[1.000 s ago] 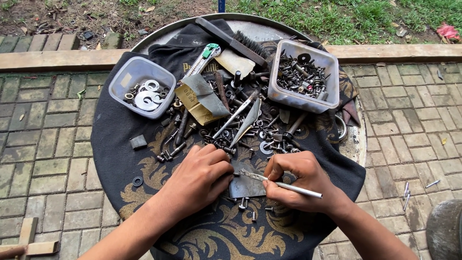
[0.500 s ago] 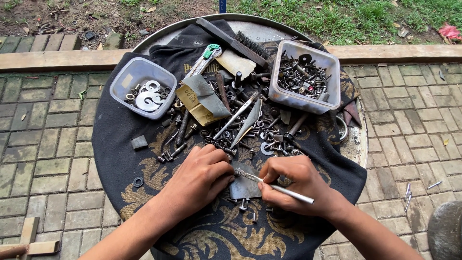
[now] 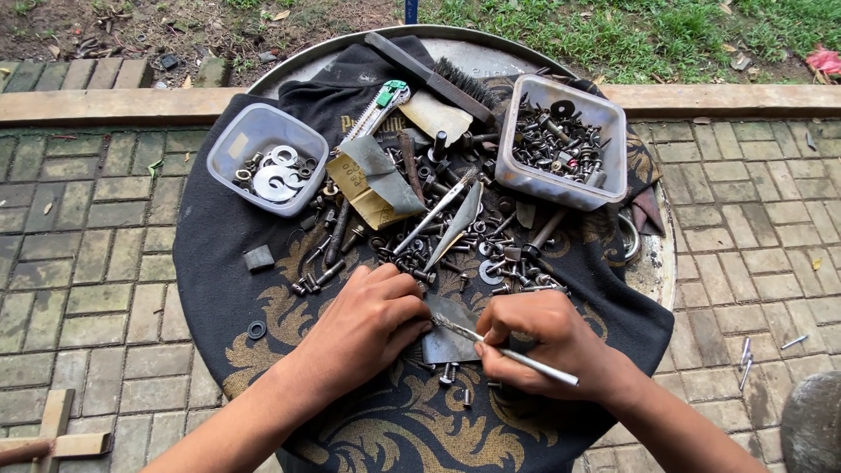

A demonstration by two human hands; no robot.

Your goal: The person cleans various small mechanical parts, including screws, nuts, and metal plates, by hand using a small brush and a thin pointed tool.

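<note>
My left hand (image 3: 372, 324) pressing with fingers together on a small grey metal plate (image 3: 449, 331) in the middle of the black cloth (image 3: 219, 289), my right hand (image 3: 547, 342) fingers clamped on a thin metal rod (image 3: 512, 353), its tip over the plate, heap of bolts and washers (image 3: 455, 236) just behind, two plastic tubs (image 3: 267, 158) further back
</note>
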